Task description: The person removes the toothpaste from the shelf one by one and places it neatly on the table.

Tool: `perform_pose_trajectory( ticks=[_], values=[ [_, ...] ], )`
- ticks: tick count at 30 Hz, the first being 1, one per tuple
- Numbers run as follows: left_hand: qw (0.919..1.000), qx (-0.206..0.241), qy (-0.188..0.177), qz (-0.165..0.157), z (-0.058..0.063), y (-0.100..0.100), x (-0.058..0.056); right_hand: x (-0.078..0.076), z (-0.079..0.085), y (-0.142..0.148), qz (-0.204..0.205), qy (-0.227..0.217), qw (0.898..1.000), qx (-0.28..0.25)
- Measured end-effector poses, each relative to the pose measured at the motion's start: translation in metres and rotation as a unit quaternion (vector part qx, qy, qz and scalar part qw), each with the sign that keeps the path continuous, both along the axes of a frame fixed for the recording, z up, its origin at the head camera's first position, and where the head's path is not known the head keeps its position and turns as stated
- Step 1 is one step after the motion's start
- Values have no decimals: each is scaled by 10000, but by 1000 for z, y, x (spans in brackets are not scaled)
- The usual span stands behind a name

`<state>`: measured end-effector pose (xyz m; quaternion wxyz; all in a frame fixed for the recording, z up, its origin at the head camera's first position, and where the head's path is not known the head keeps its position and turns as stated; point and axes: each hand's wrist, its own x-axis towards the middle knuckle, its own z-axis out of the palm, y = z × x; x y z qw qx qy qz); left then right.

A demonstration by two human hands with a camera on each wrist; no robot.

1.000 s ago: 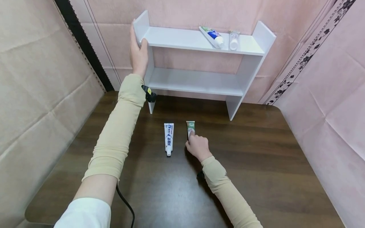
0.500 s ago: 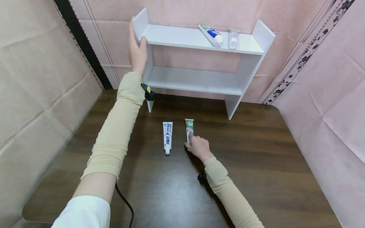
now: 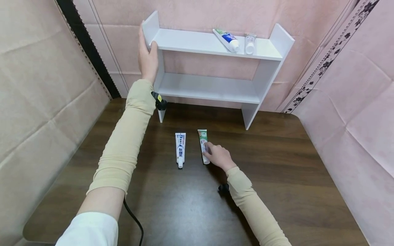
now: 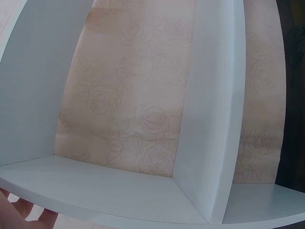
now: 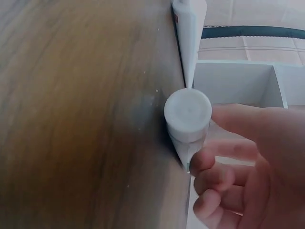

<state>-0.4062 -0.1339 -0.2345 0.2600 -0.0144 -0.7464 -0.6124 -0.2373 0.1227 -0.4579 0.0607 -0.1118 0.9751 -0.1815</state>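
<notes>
A green-and-white toothpaste tube (image 3: pixel 202 143) lies on the brown table, its white cap (image 5: pixel 188 112) towards the person. My right hand (image 3: pixel 220 156) is at its right side with fingertips at the tube, thumb and fingers loosely bent; whether they touch it is unclear. Left of it lies a white-and-blue toothpaste tube (image 3: pixel 180 148). My left hand (image 3: pixel 148 61) rests on the left side panel of a white two-tier shelf (image 3: pixel 209 87), thumb at the near edge; in the left wrist view some fingers (image 4: pixel 24 212) show behind the panel.
On the upper tier lie a blue, green and white tube (image 3: pixel 227 40) and a pale tube (image 3: pixel 250 43), near the right. A black cable (image 3: pixel 135 217) runs under the left arm. Pink cloth (image 3: pixel 347 112) walls in the back and sides.
My right hand has drawn back to the right, and its thumb has left the green tube's left side. More of that tube shows, turned slightly. My left hand stays on the shelf.
</notes>
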Motion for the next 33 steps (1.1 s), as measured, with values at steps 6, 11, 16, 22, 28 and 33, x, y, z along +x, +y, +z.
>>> perform_pose_trajectory(
  ticks=[6, 11, 16, 22, 28, 33],
  values=[
    [10000, 24, 4, 40, 1, -2, -1, -4, 9, 6, -163, 386, 9982, -431],
    [9999, 64, -36, 74, 1, -2, 0, -13, 35, 16, -290, 1085, 9914, -673],
    [9999, 89, -48, 77, 0, -2, 2, -26, 77, 28, -397, 1797, 9798, -781],
    [10000, 55, -29, 78, 0, -2, 4, -34, 133, 39, -488, 2314, 9653, -1104],
    [10000, 66, -16, 46, 2, 0, 4, -38, 177, 42, -469, 2670, 9535, -1318],
    [10000, -41, 13, 75, 2, 1, 4, -45, 208, 41, -387, 2999, 9431, -1384]
  ],
)
